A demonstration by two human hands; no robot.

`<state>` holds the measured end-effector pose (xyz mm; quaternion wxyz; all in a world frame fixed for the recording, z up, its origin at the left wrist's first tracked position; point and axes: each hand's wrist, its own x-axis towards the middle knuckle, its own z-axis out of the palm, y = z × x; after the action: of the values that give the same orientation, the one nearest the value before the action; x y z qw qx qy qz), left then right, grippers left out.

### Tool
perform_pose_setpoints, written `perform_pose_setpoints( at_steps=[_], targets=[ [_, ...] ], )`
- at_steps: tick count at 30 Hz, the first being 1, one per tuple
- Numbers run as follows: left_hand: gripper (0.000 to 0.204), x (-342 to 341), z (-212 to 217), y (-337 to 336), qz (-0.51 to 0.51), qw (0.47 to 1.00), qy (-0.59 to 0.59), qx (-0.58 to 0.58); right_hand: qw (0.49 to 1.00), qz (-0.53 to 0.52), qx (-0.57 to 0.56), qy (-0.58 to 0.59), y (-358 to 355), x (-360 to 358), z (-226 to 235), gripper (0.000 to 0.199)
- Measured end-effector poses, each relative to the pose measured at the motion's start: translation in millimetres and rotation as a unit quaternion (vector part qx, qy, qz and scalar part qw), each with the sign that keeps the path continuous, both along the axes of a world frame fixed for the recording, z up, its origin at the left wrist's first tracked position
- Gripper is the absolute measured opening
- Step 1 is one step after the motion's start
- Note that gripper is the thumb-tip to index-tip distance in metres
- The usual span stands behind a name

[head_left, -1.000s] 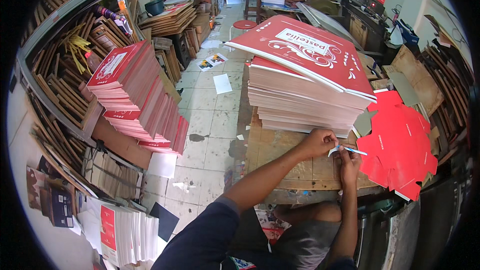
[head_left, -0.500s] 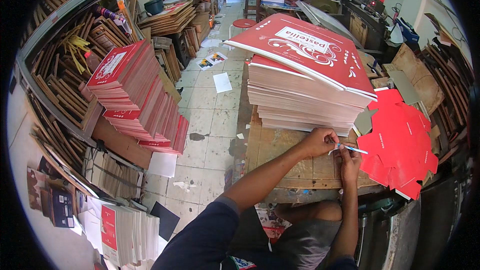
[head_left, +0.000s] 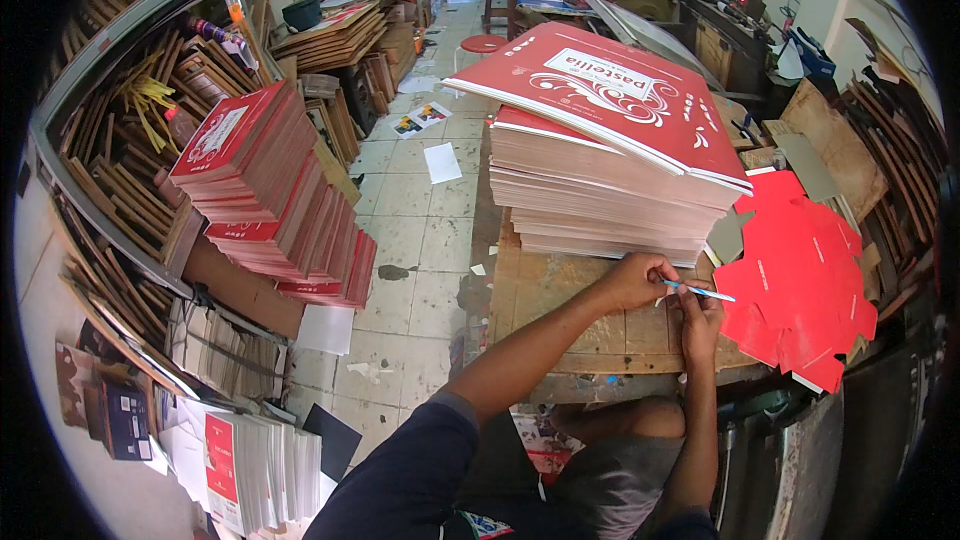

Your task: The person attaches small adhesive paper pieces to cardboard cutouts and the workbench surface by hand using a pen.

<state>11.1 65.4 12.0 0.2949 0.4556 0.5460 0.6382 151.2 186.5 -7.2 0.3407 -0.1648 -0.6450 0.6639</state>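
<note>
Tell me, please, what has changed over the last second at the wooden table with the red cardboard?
Very little. The left hand still pinches the thin blue-tipped stick, and the right hand stays beside it on the wooden table. The loose red cardboard cutouts seem to have shifted only slightly, perhaps from head movement. The tall stack of red sheets has not moved.

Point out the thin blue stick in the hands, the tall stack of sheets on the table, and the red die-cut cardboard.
Thin blue stick (head_left: 700, 291), head view, mid-shaft.
Tall stack (head_left: 600, 195), head view, side edges.
Red die-cut cardboard (head_left: 800, 285), head view, flat face.
</note>
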Motion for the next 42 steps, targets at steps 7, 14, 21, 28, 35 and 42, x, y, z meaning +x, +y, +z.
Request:
perform_pose_setpoints(
  at_steps=[7, 14, 21, 28, 35, 42],
  targets=[
    [0.018, -1, -7, 5, -0.028, 0.999, -0.031, -0.017, 1.0, -0.017, 0.004, -0.015, 1, 0, -2, 0.015],
    [0.018, -5, -10, 7, -0.032, 0.997, -0.064, -0.02, 0.999, -0.011, 0.029, -0.032, 1, -3, 3, 0.015],
    [0.026, -5, -10, 8, -0.052, 0.994, -0.08, -0.051, 1.0, -0.007, -0.011, -0.016, -4, 0, 13, 0.015],
    [0.031, -7, -12, 8, -0.06, 0.994, -0.068, -0.053, 0.999, -0.01, -0.024, -0.028, -1, 1, 10, 0.016],
    [0.039, -9, -16, 13, -0.051, 0.998, -0.017, -0.032, 0.999, 0.005, -0.043, 0.003, 5, -1, 4, 0.015],
    [0.045, -7, -14, 11, -0.053, 0.998, -0.025, -0.007, 0.999, -0.009, -0.041, 0.018, 4, -1, 5, 0.016]
  ],
)
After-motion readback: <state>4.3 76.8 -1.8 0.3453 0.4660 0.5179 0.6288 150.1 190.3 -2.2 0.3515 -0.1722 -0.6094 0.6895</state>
